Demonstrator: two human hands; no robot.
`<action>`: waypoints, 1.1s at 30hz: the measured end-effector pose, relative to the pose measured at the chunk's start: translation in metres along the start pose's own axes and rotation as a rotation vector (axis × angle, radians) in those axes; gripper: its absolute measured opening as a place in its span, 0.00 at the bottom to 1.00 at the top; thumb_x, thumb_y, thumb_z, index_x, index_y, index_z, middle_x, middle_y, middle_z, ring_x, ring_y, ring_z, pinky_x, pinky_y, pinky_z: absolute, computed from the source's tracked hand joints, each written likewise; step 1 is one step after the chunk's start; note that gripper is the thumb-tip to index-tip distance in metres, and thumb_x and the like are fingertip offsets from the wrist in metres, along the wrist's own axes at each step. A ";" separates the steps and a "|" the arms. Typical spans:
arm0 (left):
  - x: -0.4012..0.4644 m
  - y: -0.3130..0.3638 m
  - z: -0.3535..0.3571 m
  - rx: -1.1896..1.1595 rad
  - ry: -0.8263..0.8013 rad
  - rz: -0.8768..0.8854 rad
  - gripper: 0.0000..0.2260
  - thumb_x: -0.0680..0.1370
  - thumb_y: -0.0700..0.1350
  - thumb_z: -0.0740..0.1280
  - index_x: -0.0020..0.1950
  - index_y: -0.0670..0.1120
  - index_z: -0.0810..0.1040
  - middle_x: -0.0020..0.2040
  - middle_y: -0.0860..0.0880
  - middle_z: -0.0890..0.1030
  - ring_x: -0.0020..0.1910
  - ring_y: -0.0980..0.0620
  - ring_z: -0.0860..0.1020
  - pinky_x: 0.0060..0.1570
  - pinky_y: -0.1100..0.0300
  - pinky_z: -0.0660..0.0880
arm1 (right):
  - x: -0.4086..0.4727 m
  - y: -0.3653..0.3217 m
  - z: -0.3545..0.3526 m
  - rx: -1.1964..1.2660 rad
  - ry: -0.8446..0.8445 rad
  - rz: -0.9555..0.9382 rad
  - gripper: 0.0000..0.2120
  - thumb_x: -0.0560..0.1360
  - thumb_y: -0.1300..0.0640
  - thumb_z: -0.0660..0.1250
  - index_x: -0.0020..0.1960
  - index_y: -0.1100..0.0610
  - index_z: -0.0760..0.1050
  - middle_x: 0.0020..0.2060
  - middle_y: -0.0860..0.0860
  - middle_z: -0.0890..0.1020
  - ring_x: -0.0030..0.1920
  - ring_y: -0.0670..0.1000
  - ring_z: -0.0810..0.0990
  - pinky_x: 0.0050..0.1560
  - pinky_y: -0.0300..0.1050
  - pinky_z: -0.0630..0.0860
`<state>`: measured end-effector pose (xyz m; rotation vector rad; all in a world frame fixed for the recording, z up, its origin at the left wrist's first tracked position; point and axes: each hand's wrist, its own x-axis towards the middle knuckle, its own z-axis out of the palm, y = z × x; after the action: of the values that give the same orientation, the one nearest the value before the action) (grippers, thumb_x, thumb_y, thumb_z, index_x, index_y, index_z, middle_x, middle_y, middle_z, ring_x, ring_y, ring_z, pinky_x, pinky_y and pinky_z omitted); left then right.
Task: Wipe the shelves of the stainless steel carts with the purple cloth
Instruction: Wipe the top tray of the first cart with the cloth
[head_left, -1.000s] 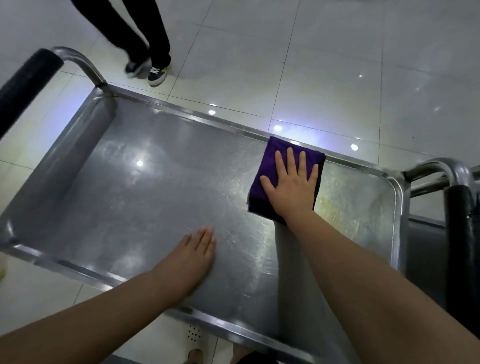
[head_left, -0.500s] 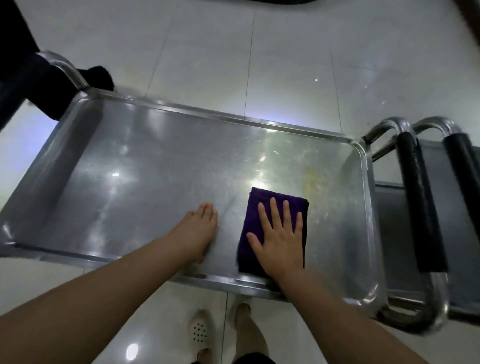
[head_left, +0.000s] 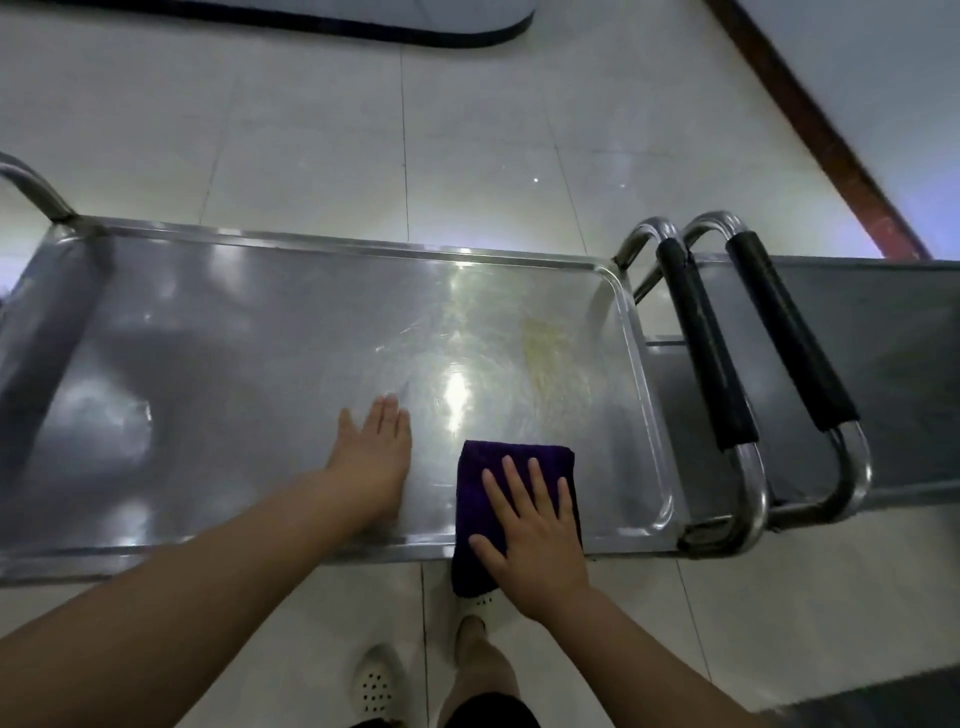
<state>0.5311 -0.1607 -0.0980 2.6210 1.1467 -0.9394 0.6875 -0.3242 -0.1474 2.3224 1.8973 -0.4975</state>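
The stainless steel cart's top shelf lies in front of me, with a yellowish stain toward its right end. A folded purple cloth sits at the shelf's near edge and hangs over the rim. My right hand presses flat on the cloth with fingers spread and straight. To the left of the cloth, my left hand rests flat on the bare steel, fingers together.
A second steel cart stands against the right end, and both carts' black-padded handles sit side by side. A steel handle post rises at the far left. My feet in white perforated shoes stand on the pale tiled floor.
My right hand has dragged the cloth from the shelf's far rim back to the near edge, where it now overhangs. The view swung right and the other person's legs left the frame.
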 end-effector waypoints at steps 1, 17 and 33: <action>0.005 0.009 -0.003 0.004 0.020 0.036 0.46 0.75 0.53 0.67 0.76 0.38 0.36 0.76 0.38 0.37 0.76 0.40 0.39 0.71 0.37 0.46 | 0.005 0.001 -0.001 0.004 -0.003 0.011 0.34 0.74 0.31 0.40 0.75 0.42 0.32 0.74 0.44 0.32 0.74 0.53 0.29 0.71 0.57 0.28; 0.076 0.044 -0.034 0.002 -0.141 0.004 0.46 0.76 0.52 0.66 0.75 0.37 0.34 0.74 0.34 0.34 0.74 0.34 0.37 0.70 0.35 0.49 | 0.195 0.060 -0.054 -0.107 0.061 -0.032 0.41 0.70 0.26 0.36 0.77 0.45 0.36 0.77 0.51 0.38 0.75 0.58 0.30 0.69 0.63 0.27; 0.089 0.049 -0.026 0.006 -0.114 -0.039 0.39 0.79 0.44 0.63 0.73 0.35 0.34 0.72 0.29 0.35 0.72 0.29 0.38 0.68 0.33 0.46 | 0.317 0.074 -0.085 -0.109 0.153 -0.094 0.44 0.68 0.24 0.41 0.78 0.44 0.43 0.78 0.50 0.43 0.77 0.57 0.38 0.71 0.65 0.32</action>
<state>0.6236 -0.1308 -0.1357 2.5218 1.1731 -1.0854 0.8287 -0.0200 -0.1760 2.2696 2.0521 -0.2225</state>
